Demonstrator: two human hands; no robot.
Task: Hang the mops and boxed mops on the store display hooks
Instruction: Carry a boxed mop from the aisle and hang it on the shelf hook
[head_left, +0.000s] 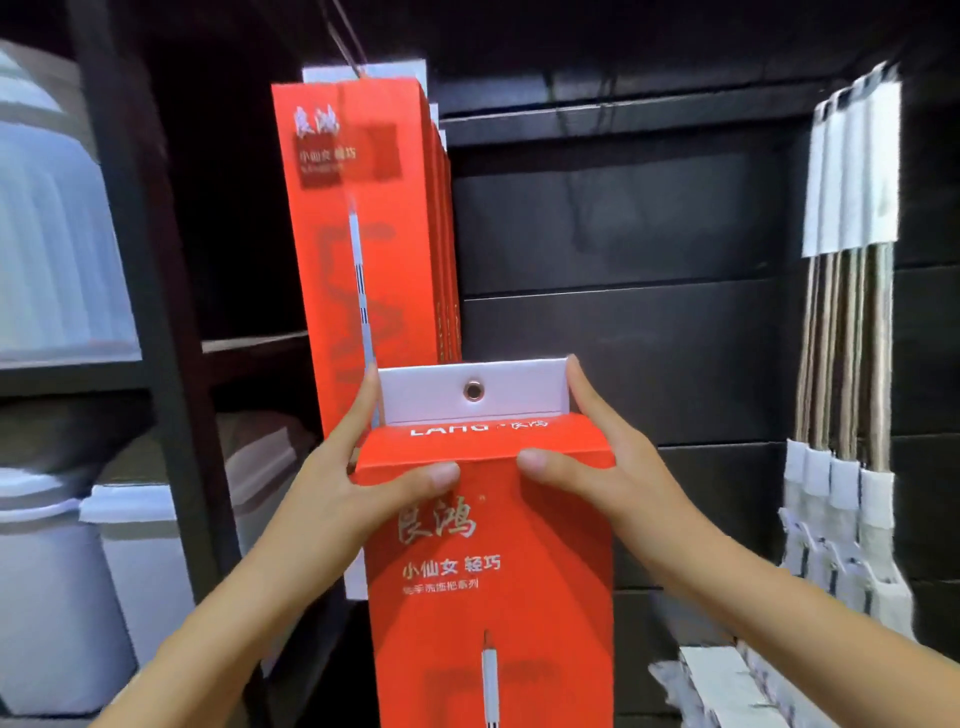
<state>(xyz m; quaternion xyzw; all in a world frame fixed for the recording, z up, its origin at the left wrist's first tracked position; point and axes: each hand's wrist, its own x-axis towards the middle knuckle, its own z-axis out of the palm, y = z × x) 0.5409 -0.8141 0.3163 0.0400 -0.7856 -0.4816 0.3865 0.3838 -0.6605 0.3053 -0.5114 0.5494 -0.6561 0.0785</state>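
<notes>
I hold a tall red boxed mop (488, 561) upright in front of me. My left hand (343, 488) grips its top left corner and my right hand (602, 467) grips its top right corner, thumbs on the front face. A white hang tab (431, 392) with a metal eyelet (472, 390) stands up at the box's top. Behind and up to the left, several identical red boxed mops (358, 249) hang from a display hook (345, 41). On the right, several wrapped mops (852, 291) hang in a row against the dark slat wall.
A black slatted display wall (623, 234) fills the middle. A dark shelving unit (150, 312) on the left holds white plastic bins (52, 249). More white-wrapped mop parts (727, 686) lie at the lower right.
</notes>
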